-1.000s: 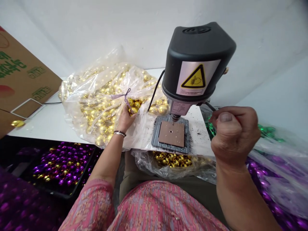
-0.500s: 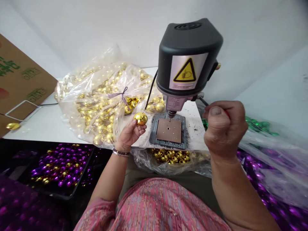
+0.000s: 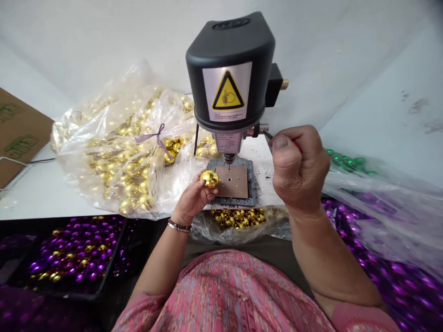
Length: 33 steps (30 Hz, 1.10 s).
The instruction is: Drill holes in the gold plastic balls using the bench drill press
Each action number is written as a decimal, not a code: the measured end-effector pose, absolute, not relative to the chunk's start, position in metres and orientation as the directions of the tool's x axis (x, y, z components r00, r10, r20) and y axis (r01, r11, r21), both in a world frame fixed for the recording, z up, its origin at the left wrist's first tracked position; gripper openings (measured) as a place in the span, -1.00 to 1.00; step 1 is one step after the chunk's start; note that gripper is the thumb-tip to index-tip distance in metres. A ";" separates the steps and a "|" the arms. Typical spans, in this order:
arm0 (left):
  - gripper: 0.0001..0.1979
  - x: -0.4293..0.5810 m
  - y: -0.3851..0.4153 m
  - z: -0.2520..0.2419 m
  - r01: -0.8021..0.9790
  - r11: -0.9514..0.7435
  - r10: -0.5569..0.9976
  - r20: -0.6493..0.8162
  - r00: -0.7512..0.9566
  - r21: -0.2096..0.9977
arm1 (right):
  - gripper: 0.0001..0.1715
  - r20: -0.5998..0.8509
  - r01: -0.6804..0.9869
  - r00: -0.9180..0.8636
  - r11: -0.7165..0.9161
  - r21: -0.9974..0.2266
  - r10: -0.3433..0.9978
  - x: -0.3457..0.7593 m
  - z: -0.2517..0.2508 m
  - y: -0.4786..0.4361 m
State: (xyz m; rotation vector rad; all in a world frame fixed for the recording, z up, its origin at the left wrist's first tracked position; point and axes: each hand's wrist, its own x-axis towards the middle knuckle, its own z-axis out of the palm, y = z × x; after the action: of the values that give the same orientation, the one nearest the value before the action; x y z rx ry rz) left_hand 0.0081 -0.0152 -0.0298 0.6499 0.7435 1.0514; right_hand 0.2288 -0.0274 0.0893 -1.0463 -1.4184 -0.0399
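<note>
Holding: our left fingers (image 3: pixel 204 192) curl partly open beneath a faceted gold mirror ball (image 3: pixel 209 179), cradling it at the fingertips, palm up.

Gripping: our right fingers (image 3: pixel 298 160) close in a tight fist around a red-handled hand tool (image 3: pixel 295 144), thumb folded across them; only a sliver of red and a thin dark shaft (image 3: pixel 267 134) show.

Ball's place: it sits just above our left fingers, overlapping the left edge of a grey base frame (image 3: pixel 211 163) in view, left of the drill bit (image 3: pixel 228 159).

Long axis: the ball is round and has none to read; the tool's shaft runs leftward from our right fist toward the drill's column.

Nearer hand: our left hand (image 3: pixel 191 199) is nearer the brown pad (image 3: pixel 236 182), while our right hand (image 3: pixel 299 168) stays to the right, beside the black-headed bench drill press (image 3: pixel 230 69).

Around: a tied plastic bag of gold baubles (image 3: pixel 117 152) lies left of the drill, a second bag of gold baubles (image 3: pixel 238 219) lies below the white table's edge (image 3: pixel 266 184), and a tray of purple baubles (image 3: pixel 76 251) sits lower left.
</note>
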 end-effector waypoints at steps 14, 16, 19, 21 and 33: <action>-0.46 0.030 0.003 -0.020 0.018 0.248 0.939 -0.245 0.241 0.969 | -0.57 0.623 0.580 0.314 0.375 -0.723 0.716 0.236 0.165 0.031; -0.45 0.033 0.006 -0.017 0.046 0.268 0.936 -0.271 0.225 0.962 | -0.54 0.589 0.548 0.338 0.356 -0.757 0.734 0.236 0.170 0.043; -0.45 0.036 0.008 -0.014 0.080 0.273 0.933 -0.284 0.222 0.959 | -0.48 0.570 0.515 0.368 0.349 -0.783 0.734 0.234 0.171 0.052; -0.44 0.038 0.010 -0.013 0.098 0.268 0.934 -0.283 0.219 0.958 | -0.49 0.566 0.525 0.362 0.340 -0.780 0.741 0.232 0.171 0.053; -0.33 0.046 0.017 -0.019 0.310 0.188 0.962 -0.238 0.132 0.932 | -0.56 0.558 0.593 0.304 0.305 -0.745 0.772 0.234 0.169 0.050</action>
State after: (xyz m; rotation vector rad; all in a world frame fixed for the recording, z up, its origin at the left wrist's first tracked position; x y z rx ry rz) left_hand 0.0461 0.0173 -0.0188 1.3274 1.3879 0.7667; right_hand 0.2345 0.0500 0.1689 -1.3776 -1.3783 0.1896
